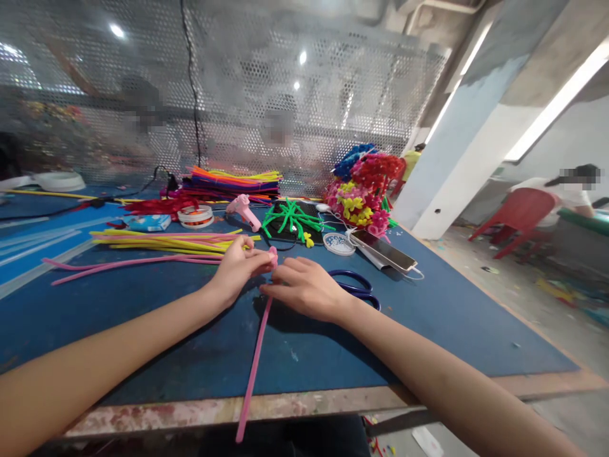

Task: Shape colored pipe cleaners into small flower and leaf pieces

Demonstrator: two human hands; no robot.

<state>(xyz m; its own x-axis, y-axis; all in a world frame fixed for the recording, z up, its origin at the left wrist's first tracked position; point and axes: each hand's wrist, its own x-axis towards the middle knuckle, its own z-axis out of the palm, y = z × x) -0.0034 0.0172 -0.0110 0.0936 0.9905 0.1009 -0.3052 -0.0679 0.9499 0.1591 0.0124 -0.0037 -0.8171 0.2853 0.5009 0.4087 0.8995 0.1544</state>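
My left hand (240, 263) is closed, pinching the looped end of a pink pipe cleaner (257, 362). My right hand (304, 287) is also closed on it just below the loops, fingers bent together. The straight tail hangs down from my hands past the table's front edge. Partly behind my right hand lie scissors with dark blue handles (356, 285). To the left of my left hand rest loose pink pipe cleaners (128, 261) and a bundle of yellow ones (157, 244). The exact grip of the fingertips is partly hidden.
Behind my hands are a pink glue gun (243, 211), green pipe cleaners (292, 219), a dish of white beads (339, 244) and a phone (384, 249). Finished-looking flowers (366, 190) are heaped at the back right. A perforated metal screen (285, 82) stands behind; a person sits far right.
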